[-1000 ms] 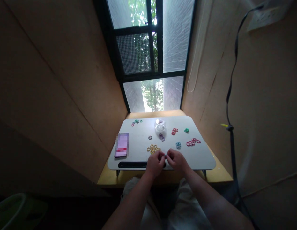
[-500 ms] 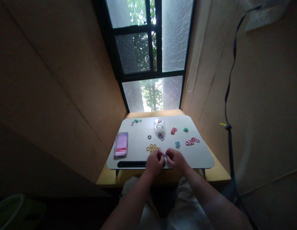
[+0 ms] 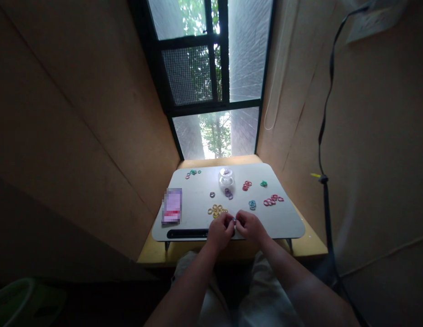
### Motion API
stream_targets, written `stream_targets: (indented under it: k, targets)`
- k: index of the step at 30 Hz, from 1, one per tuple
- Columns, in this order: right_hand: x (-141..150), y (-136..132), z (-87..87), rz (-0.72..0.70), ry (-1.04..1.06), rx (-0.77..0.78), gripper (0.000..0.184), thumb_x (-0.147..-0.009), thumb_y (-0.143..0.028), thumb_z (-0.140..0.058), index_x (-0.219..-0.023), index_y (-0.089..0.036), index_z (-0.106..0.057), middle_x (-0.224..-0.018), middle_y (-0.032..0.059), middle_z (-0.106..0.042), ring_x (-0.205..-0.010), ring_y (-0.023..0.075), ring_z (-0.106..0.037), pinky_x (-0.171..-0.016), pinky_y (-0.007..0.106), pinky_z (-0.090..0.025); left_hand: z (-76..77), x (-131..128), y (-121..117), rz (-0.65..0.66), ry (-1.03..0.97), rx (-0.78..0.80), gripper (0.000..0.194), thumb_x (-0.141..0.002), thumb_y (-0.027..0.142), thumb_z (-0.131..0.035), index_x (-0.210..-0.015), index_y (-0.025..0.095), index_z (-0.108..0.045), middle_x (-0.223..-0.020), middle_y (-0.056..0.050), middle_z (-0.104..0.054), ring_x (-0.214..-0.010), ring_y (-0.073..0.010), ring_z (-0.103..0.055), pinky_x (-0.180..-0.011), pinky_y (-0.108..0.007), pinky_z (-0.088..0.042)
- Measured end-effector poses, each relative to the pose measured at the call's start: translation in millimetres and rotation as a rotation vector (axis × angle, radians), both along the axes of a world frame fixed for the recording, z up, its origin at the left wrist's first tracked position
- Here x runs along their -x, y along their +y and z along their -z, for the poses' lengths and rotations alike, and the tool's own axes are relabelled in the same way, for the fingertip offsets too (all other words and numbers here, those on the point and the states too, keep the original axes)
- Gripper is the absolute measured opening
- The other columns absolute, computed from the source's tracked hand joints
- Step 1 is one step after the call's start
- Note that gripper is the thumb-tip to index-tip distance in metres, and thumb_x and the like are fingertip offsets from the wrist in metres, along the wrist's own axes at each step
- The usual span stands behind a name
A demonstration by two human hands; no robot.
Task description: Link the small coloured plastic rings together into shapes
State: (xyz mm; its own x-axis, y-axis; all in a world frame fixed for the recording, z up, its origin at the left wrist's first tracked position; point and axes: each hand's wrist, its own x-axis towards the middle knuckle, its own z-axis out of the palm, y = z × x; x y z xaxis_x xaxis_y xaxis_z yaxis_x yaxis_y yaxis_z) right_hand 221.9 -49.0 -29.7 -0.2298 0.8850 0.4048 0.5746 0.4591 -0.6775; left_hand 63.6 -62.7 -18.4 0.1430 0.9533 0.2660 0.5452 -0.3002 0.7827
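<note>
My left hand (image 3: 222, 227) and my right hand (image 3: 248, 224) meet over the front edge of the white lap table (image 3: 197, 222). Both are closed in a fingertip pinch on a small bluish ring (image 3: 234, 220), perhaps a hair tie, mostly hidden by the fingers. Just beyond my left hand lies a cluster of yellow rings (image 3: 216, 210). Blue rings (image 3: 252, 205) are stacked past my right hand. Purple rings (image 3: 228, 194) lie before a clear round jar (image 3: 226, 178), with a dark ring (image 3: 212, 195) to their left.
Red rings (image 3: 246, 185), pink rings (image 3: 273, 200) and green rings (image 3: 263, 183) are grouped on the right. More green rings (image 3: 193, 172) lie far left. A blurred, pinkish flat rectangle (image 3: 172, 206) rests at left, above a black slot (image 3: 187, 234). A dark cable (image 3: 329, 218) hangs at right.
My fingers have drawn slightly closer together around the small ring, which shows a little less. The view has shifted slightly; the ring groups stay in place.
</note>
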Motion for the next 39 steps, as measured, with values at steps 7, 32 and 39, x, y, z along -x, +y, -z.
stream_targets:
  k: [7,32,39]
  targets:
    - [-0.6,-2.0,-3.9,-0.023,0.023,0.000,0.009,-0.078,-0.023,-0.053,-0.070,-0.020,-0.050,-0.061,-0.0025,-0.053,-0.056,0.0114,-0.045,-0.054,0.023,-0.034,1.2,-0.5,0.2,-0.045,-0.007,0.010,0.008,-0.083,0.026,-0.054,-0.081,0.020,-0.059,-0.069,0.002,-0.060,-0.064,-0.0124,-0.055,-0.062,-0.024,-0.038]
    - [0.5,0.0,-1.7,0.036,-0.015,-0.016,0.013,-0.076,-0.020,-0.053,-0.064,-0.020,-0.046,-0.058,-0.0035,-0.048,-0.055,0.0111,-0.042,-0.053,0.023,-0.028,-2.5,0.6,-0.5,0.028,-0.034,0.000,0.016,-0.085,0.027,-0.052,-0.087,0.021,-0.067,-0.079,-0.001,-0.069,-0.072,-0.0140,-0.060,-0.068,-0.025,-0.044]
    - [0.1,1.0,0.5,0.029,-0.041,-0.038,0.019,-0.076,-0.020,-0.052,-0.060,-0.020,-0.041,-0.057,-0.0039,-0.044,-0.055,0.0113,-0.040,-0.054,0.024,-0.028,-1.6,2.2,-1.2,0.043,-0.037,-0.010,0.015,-0.083,0.023,-0.052,-0.085,0.020,-0.067,-0.075,0.000,-0.068,-0.067,-0.0130,-0.059,-0.065,-0.024,-0.044]
